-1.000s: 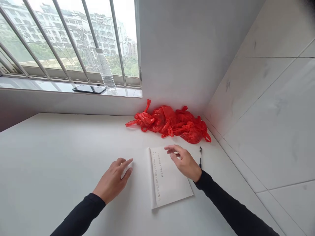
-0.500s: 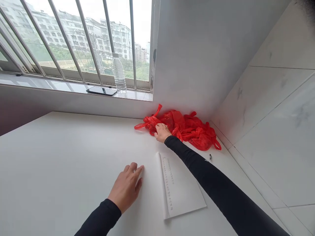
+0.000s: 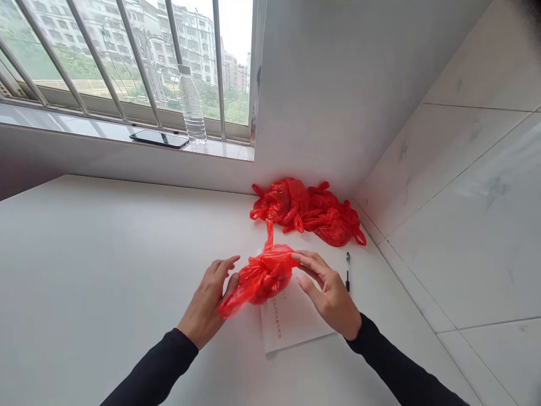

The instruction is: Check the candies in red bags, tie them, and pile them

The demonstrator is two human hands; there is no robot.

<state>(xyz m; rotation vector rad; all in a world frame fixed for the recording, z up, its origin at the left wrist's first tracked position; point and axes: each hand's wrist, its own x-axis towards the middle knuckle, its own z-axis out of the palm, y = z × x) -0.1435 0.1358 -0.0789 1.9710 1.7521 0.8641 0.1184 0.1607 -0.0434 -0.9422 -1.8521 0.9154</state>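
A knotted red plastic bag (image 3: 270, 276) with something bundled inside is between my two hands, over the upper part of an open notebook (image 3: 296, 321). My right hand (image 3: 332, 290) touches the bag's right edge with its fingertips, while its thumb stands apart below them. On the other side, my left hand (image 3: 209, 301) has its fingers stretched out, and the bag's loose end passes in front of its thumb. What the bag contains is hidden. Handwritten rows show on the notebook page beneath.
More red plastic bags (image 3: 313, 206) lie heaped against the wall at the back of the white table (image 3: 127, 270). A pen (image 3: 347, 270) lies right of the notebook. On the windowsill are a water bottle (image 3: 192, 107) and a dark flat phone or tablet (image 3: 156, 138).
My right hand has come back from the heap, and one red bag has moved with it to above the notebook. My left hand has shifted slightly up toward the bag. The view has tilted down.
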